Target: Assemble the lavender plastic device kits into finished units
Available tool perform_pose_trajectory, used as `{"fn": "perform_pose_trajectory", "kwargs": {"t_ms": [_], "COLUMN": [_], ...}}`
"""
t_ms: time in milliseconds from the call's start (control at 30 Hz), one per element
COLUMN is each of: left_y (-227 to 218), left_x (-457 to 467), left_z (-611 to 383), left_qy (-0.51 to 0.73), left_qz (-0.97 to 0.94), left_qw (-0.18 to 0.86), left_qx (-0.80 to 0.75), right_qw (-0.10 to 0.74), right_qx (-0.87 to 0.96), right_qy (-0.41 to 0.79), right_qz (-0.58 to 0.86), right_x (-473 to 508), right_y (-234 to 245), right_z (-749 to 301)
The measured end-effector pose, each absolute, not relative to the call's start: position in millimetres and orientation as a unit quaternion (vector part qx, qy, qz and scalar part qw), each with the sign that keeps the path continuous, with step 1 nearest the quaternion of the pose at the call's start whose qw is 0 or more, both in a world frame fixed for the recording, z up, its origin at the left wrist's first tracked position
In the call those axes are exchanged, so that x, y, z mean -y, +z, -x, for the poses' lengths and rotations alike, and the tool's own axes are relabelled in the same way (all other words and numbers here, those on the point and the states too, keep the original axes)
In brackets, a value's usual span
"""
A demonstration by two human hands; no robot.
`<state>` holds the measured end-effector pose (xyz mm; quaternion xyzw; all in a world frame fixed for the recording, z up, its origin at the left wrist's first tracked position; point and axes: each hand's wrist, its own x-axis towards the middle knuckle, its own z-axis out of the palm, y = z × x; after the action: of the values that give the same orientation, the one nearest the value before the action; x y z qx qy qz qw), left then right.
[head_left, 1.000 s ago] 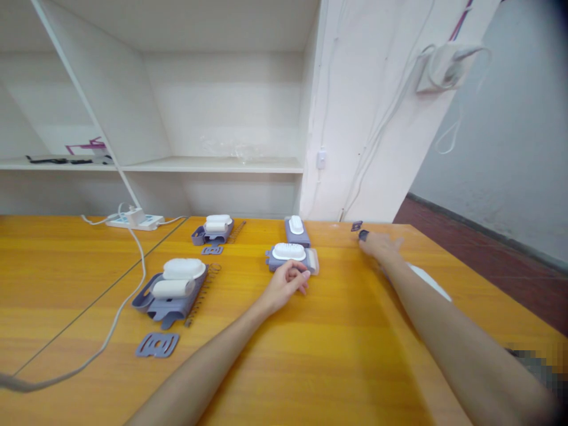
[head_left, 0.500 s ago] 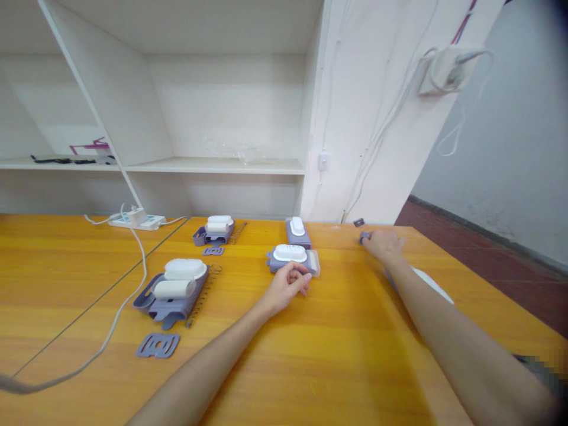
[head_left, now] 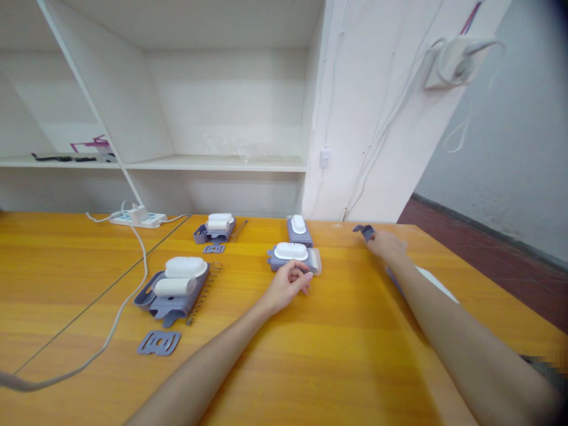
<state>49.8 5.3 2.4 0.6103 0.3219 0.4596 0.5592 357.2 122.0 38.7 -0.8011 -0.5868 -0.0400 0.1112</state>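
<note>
Two bare arms reach in over the orange wood bench [head_left: 284, 367] from the bottom of the frame. Nearest stuff is lower left: a flat slotted plate [head_left: 158, 343], then a gray holder [head_left: 177, 310] with a white roller [head_left: 174, 287] and a white oval piece [head_left: 186, 266] on it, plus a wiry coil [head_left: 202, 302] along its right side. Mid-right, a white-topped piece [head_left: 437, 284] is partly hidden by the right forearm. Left hand [head_left: 290, 283] is around center, half open and loosely curled, nothing in its grip that I can see, right up against the near side of a gray unit with a white bristled brush [head_left: 291, 252]. Right hand [head_left: 386, 245] is right of center, fingers drawn in on a small gray part [head_left: 367, 232] near the far edge; exact finger placement is too blurry to call. Back of the bench, upper left: a power strip [head_left: 151, 221].
</note>
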Motion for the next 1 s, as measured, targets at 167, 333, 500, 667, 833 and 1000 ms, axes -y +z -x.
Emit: {"fn": "perform_pose_trajectory", "kwargs": {"t_ms": [167, 333, 500, 667, 833, 1000], "left_y": [1, 0, 4, 7, 6, 5], "left_x": [-4, 0, 3, 5, 7, 6], "left_z": [-52, -54, -54, -54, -55, -55], "left_qy": [0.460, 0.476, 0.452, 0.418, 0.395, 0.384], "left_qz": [-0.616, -0.622, -0.695, -0.721, -0.725, -0.747], "left_qw": [0.547, 0.509, 0.432, 0.389, 0.384, 0.347], "left_qx": [-0.330, -0.357, -0.354, -0.394, -0.413, -0.416], "right_qw": [0.183, 0.346, 0.292, 0.361, 0.495, 0.580], "right_qx": [0.601, 0.727, 0.814, 0.775, 0.672, 0.584], "right_qy": [-0.032, 0.079, 0.253, 0.296, 0.264, 0.259], "right_qz": [0.777, 0.588, 0.433, 0.426, 0.483, 0.505], "right_x": [-92, -23, 8, 2, -1, -2], "right_y": [48, 36, 17, 9, 17, 28], "right_z": [-311, -253, -229, -235, -242, -235]}}
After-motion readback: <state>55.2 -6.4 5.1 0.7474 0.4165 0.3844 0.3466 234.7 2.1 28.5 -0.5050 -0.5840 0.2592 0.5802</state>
